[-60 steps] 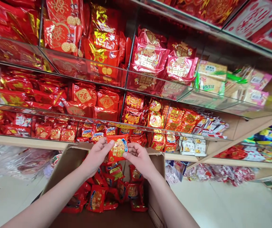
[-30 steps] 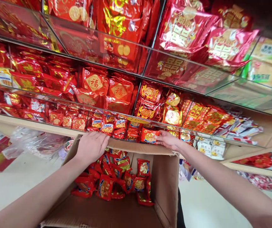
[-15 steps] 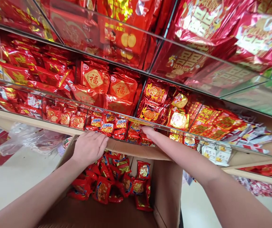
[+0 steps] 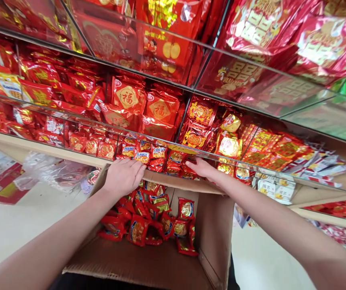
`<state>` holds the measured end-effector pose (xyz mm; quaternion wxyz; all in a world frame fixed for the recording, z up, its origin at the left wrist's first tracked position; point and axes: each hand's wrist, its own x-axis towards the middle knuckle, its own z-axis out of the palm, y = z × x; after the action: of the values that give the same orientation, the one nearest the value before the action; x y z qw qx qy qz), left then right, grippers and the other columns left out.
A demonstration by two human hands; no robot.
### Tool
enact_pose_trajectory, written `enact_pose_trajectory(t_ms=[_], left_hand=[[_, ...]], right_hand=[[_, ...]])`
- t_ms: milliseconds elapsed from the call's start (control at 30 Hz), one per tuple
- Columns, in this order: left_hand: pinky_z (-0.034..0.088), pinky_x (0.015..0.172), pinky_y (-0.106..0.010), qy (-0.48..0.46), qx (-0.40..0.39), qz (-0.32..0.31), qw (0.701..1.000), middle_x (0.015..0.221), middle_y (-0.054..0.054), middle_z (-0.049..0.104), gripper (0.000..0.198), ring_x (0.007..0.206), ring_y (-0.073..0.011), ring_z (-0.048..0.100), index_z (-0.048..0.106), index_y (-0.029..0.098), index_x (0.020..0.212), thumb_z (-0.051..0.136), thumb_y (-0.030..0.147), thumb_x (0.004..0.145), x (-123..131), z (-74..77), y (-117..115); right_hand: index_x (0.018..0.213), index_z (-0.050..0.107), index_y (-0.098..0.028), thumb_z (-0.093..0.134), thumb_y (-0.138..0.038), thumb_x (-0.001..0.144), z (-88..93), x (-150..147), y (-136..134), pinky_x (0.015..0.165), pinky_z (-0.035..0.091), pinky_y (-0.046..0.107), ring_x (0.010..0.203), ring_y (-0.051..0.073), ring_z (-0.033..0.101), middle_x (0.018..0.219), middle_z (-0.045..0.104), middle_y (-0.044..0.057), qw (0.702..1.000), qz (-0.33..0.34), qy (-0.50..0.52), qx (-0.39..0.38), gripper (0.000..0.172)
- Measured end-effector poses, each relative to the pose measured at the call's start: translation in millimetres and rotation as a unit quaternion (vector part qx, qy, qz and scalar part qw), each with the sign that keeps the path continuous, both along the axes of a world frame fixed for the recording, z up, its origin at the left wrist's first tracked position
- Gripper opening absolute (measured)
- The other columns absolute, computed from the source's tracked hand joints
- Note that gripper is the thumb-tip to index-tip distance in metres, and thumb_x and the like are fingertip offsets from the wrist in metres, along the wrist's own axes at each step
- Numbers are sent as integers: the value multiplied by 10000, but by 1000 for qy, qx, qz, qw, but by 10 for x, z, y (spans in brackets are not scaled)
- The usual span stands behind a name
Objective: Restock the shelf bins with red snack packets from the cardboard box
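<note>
My left hand point(image 4: 124, 175) is curled over the far rim of an open cardboard box point(image 4: 213, 237), its fingers close together and the thumb hidden. Inside the box, red-wrapped snack packets point(image 4: 138, 229) lie in a loose pile towards the far side. My right hand point(image 4: 202, 167) is at the lowest shelf, beyond the box's right far corner. Its fingers are partly stretched out beside small red packets point(image 4: 173, 161) in a shelf compartment, and I see nothing held in it. The clear shelf front point(image 4: 215, 155) runs just above this hand.
Large red gift bags point(image 4: 161, 52) fill the upper shelf behind a clear panel. Red packets with gold diamonds point(image 4: 127, 96) stand on the shelf below. White packets point(image 4: 275, 189) lie to the right. Plastic bags point(image 4: 52, 173) and a red carton point(image 4: 1, 177) rest on the floor at left.
The view has shifted, so more of the box's near edge shows. My right hand has drawn back slightly from the packets, with more of its fingers visible. The left hand stays on the box rim.
</note>
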<state>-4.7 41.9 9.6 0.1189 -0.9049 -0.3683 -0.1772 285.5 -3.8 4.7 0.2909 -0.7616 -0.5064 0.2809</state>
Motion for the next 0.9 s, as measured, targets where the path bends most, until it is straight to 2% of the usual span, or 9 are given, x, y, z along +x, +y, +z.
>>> enact_pose_trajectory(t_ms=[100, 200, 267, 300, 433, 500, 567, 767, 900], left_hand=[[368, 682, -355, -18, -29, 17, 999, 748, -95, 676, 399, 760, -230, 605, 632, 157, 748, 310, 354, 879, 6, -11, -37], [382, 705, -358, -49, -59, 33, 997, 753, -96, 676, 371, 805, -236, 609, 633, 168, 730, 348, 366, 860, 18, -24, -57], [390, 718, -364, -69, -66, 37, 995, 771, -97, 679, 362, 821, -239, 610, 640, 172, 751, 355, 371, 854, 21, -27, -65], [393, 723, -366, -75, -67, 36, 994, 778, -100, 680, 364, 826, -240, 610, 642, 172, 763, 353, 373, 854, 18, -25, -70], [404, 727, -365, -61, -60, 25, 996, 768, -102, 679, 384, 819, -240, 615, 641, 176, 749, 342, 393, 854, -18, -2, -104], [411, 724, -361, -49, -60, 22, 997, 757, -102, 678, 393, 804, -237, 618, 635, 180, 720, 338, 402, 853, -36, 9, -121], [418, 723, -358, -44, -60, 22, 997, 745, -104, 676, 399, 790, -234, 620, 630, 178, 701, 337, 402, 854, -45, 14, -125], [437, 775, -385, -65, -55, -5, 996, 811, -115, 680, 392, 818, -238, 619, 645, 148, 809, 327, 367, 874, -64, 96, -134], [410, 919, -368, -161, -166, -143, 962, 1101, -89, 630, 317, 1039, -198, 553, 569, 185, 1091, 376, 301, 868, -94, 261, -418]], right_hand=[[901, 670, -177, 675, -353, 695, 339, -169, -601, 986, 306, 443, 1129, 303, 480, 1106, 604, 131, 999, 28, -36, 16, 271], [982, 646, -254, 559, -290, 806, 437, -622, -1195, 950, 345, 439, 1045, 256, 507, 1068, 607, 78, 962, 170, -118, 177, 200], [986, 639, -266, 482, -261, 855, 245, -1029, -1417, 850, 424, 390, 891, 220, 561, 929, 640, 63, 942, 275, -89, 169, 205], [1010, 629, -233, 462, -256, 866, 81, -1232, -1452, 829, 438, 384, 895, 228, 562, 932, 636, 84, 950, 275, -88, 122, 222], [1075, 587, -69, 580, -366, 776, -655, -1820, -1229, 805, 444, 467, 1009, 352, 521, 1052, 576, 218, 973, 181, -118, -75, 422], [1039, 598, -64, 590, -323, 755, -874, -1937, -1089, 772, 447, 479, 1001, 371, 512, 1060, 564, 231, 972, 171, -125, -99, 385], [991, 616, -83, 597, -249, 734, -964, -1976, -1030, 789, 441, 457, 1005, 355, 506, 1047, 571, 212, 973, 172, -122, -89, 306], [832, 632, -192, 641, -223, 725, -860, -1911, -1179, 808, 442, 285, 929, 210, 570, 937, 638, 63, 984, 160, -78, -32, 113], [833, 597, -225, 610, -183, 744, -418, -1667, -1282, 710, 442, 245, 761, 146, 596, 819, 653, -9, 982, 164, 50, 78, 99]])
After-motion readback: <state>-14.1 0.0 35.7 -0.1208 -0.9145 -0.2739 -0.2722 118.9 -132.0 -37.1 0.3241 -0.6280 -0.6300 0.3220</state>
